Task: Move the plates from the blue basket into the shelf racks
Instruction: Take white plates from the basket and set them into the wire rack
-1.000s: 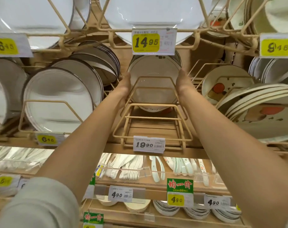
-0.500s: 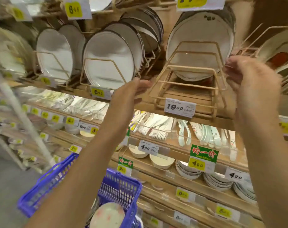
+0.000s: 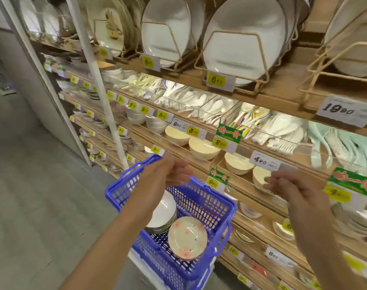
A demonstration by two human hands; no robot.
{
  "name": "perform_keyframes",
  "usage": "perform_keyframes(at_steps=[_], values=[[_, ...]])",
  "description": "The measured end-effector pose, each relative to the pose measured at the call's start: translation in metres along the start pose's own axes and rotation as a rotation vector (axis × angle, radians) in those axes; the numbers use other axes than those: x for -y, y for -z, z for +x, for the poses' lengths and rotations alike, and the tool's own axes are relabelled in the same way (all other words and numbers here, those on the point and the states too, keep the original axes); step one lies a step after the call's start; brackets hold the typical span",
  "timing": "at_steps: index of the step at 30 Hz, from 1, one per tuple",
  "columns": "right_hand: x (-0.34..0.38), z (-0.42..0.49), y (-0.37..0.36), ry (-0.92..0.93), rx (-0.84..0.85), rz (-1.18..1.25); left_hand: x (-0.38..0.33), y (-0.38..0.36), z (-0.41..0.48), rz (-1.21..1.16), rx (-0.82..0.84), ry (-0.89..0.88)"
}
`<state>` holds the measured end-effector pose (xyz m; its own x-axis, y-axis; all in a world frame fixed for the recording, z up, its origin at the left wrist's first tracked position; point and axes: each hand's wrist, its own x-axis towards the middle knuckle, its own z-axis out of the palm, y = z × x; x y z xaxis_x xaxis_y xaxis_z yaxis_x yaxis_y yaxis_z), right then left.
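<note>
The blue basket (image 3: pixel 207 201) stands on the floor below me, against the shelving. Inside it lie a stack of white plates (image 3: pixel 163 214) and a cream plate with pink flowers (image 3: pixel 186 237). My left hand (image 3: pixel 168 174) hovers over the basket's far rim, fingers loosely bent, holding nothing. My right hand (image 3: pixel 291 187) hangs to the right of the basket in front of the bowl shelf, empty, fingers loosely curled. Wire shelf racks (image 3: pixel 235 61) on the top shelf hold large white plates; the rack at the far right (image 3: pixel 341 59) has free slots in front.
Shelves below the racks carry white spoons (image 3: pixel 203 103), cream bowls (image 3: pixel 201 147) and small dishes, with yellow price tags along the edges. A white upright post (image 3: pixel 98 84) stands left of the basket. Grey floor (image 3: pixel 31 185) spreads to the left.
Both hands let go of the plate set in the rack and dropped from the top shelf down to the basket. My view swung down and left, bringing the basket into sight.
</note>
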<state>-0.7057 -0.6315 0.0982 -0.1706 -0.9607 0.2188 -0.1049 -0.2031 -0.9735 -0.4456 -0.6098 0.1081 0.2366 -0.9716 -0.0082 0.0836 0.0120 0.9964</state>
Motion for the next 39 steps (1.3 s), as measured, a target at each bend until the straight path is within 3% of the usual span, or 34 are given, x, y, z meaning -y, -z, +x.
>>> perform_keyframes(at_steps=[9, 15, 27, 39], values=[[-0.079, -0.061, -0.155, -0.368, 0.209, -0.059, 0.053, 0.16, -0.006, 0.145, -0.069, 0.258], [-0.126, -0.069, -0.209, -0.583, 0.29, -0.145, 0.087, 0.214, 0.006, 0.218, -0.079, 0.394], [-0.239, -0.018, -0.279, -0.872, 0.284, -0.206, 0.142, 0.244, 0.106, 0.43, -0.004, 0.547], [-0.316, 0.015, -0.305, -1.118, 0.197, -0.412, 0.216, 0.219, 0.216, 0.712, 0.153, 0.705]])
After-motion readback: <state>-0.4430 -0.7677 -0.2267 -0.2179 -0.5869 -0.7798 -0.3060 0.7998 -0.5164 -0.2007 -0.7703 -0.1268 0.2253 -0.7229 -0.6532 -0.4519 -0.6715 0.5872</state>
